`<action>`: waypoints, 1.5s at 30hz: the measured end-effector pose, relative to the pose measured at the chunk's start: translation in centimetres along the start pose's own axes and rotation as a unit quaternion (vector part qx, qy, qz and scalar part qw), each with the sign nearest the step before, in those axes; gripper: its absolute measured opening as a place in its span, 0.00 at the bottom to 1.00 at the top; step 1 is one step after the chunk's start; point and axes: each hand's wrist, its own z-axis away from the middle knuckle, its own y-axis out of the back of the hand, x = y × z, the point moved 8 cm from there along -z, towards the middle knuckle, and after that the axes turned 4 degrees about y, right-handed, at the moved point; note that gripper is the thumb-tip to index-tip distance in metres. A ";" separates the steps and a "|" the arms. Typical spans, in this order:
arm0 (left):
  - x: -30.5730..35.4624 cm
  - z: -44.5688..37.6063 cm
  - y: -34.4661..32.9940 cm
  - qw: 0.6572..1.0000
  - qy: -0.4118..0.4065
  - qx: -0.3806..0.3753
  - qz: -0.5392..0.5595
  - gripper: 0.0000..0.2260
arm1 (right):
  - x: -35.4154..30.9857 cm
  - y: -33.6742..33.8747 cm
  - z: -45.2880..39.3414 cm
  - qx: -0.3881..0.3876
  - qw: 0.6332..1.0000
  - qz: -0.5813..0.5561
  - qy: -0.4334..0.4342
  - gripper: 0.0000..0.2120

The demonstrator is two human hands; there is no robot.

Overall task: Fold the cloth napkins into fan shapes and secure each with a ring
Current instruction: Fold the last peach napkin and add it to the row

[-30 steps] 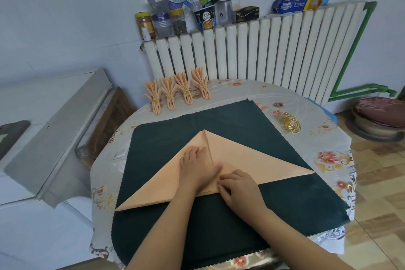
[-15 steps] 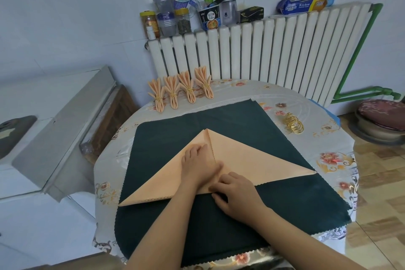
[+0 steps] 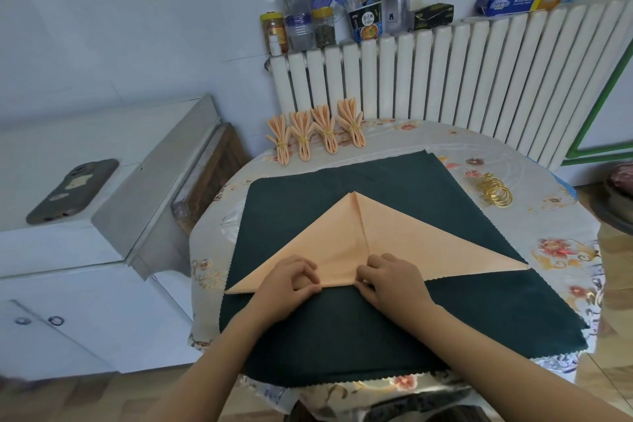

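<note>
Round bench [image 3: 565, 216] carries a dark green cloth [image 3: 394, 329] with bare margin all round, on it a peach napkin [image 3: 404, 243] folded triangular, whose near edge the left hand [image 3: 286, 286] and right hand [image 3: 390, 281] both pinch, gold rings [image 3: 495, 195] well apart rightward.

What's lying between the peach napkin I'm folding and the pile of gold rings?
In the head view, only the dark green cloth and a strip of the flowered tablecloth lie between the peach napkin and the gold rings; nothing else.
</note>
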 end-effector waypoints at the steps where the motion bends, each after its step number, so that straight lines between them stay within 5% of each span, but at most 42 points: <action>1: -0.3 0.3 0.4 1.000 0.003 0.010 -0.002 0.07 | -0.2 0.0 0.0 -0.008 1.000 0.010 0.001 0.13; 8: -0.3 0.5 1.4 0.997 -0.001 0.045 -0.071 0.03 | -1.0 -0.7 -0.5 -0.052 0.997 0.062 -0.009 0.18; 12: 0.7 -0.3 1.2 0.983 0.005 -0.001 -0.185 0.08 | -0.7 -0.5 -0.5 -0.078 0.996 0.030 -0.026 0.04; 16: 1.7 -0.2 0.8 0.974 0.001 -0.068 -0.214 0.13 | -0.4 0.2 0.0 -0.083 0.996 -0.020 -0.030 0.12; 24: 2.6 -0.7 1.0 0.961 0.007 -0.100 -0.257 0.09 | -0.2 -0.2 0.4 -0.088 0.995 -0.032 -0.030 0.13; 27: 3.0 -1.9 1.5 0.946 0.018 -0.109 -0.305 0.13 | 0.3 -0.1 0.7 -0.060 0.995 -0.059 -0.052 0.13; 35: 9.6 -6.7 1.4 0.857 -0.112 -0.013 -0.502 0.17 | 1.1 0.1 0.7 -0.042 0.990 -0.095 -0.097 0.11; 40: 10.1 -8.1 -0.4 0.888 -0.153 0.024 -0.434 0.15 | 1.6 -0.1 0.8 -0.027 0.985 -0.121 -0.118 0.10; 43: 8.5 -9.0 -1.2 0.939 -0.078 0.029 -0.334 0.15 | 2.0 -0.3 0.8 -0.017 0.982 -0.131 -0.135 0.08; 45: 6.3 -9.3 -1.1 0.959 0.016 0.053 -0.277 0.26 | 2.0 -0.3 0.9 -0.014 0.981 -0.133 -0.141 0.07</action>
